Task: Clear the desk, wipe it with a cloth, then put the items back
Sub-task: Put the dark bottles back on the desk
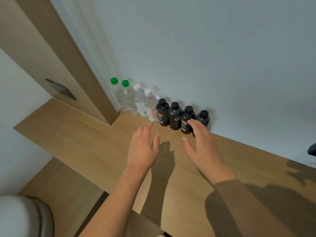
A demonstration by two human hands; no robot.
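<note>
Wooden desk (85, 142), eight bottles (163, 112) lined against wall (four clear, four black), left hand (142, 147), right hand (201, 144), grips relaxed, empty

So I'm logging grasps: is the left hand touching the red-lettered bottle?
Cannot tell. In the head view the left hand reaches its fingertip to the edge of the red-lettered bottle, but no contact or gap shows plainly.

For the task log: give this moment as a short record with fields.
surface: wooden desk
items: eight bottles in a row along the wall
green caps: two, far left
white caps: two
black bottles: four, right end
left hand: open, holds nothing
right hand: open, in front of the black bottles
cloth: not in view
</note>
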